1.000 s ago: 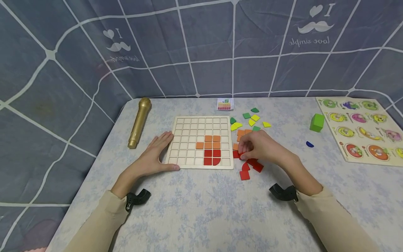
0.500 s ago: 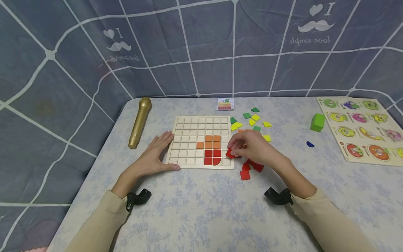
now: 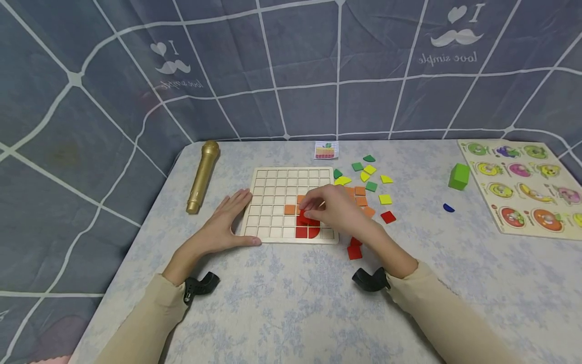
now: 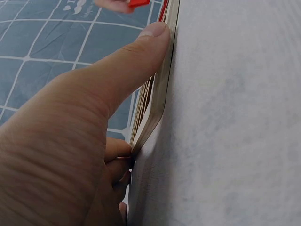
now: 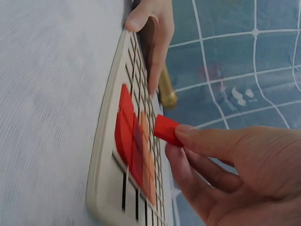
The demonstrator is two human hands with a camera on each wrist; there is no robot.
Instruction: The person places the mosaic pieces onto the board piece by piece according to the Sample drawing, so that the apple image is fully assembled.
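Observation:
My right hand pinches a red tile between thumb and fingers, above the wooden grid board. In the right wrist view the tile is tilted and apart from the board. Below it, red tiles and orange tiles sit in the grid; the hand partly hides them. Fingers extended and thumb spread, my left hand rests round the board's near left corner. The left wrist view has the left thumb along the board's near edge.
Right of the board lie loose red, orange, yellow and green tiles. A picture card lies behind it. A gold microphone is at left; a green block, blue piece and fruit puzzle are at right.
My right hand has picked a red tile from the loose pile and carried it left over the board's coloured tiles. The left hand stays in place.

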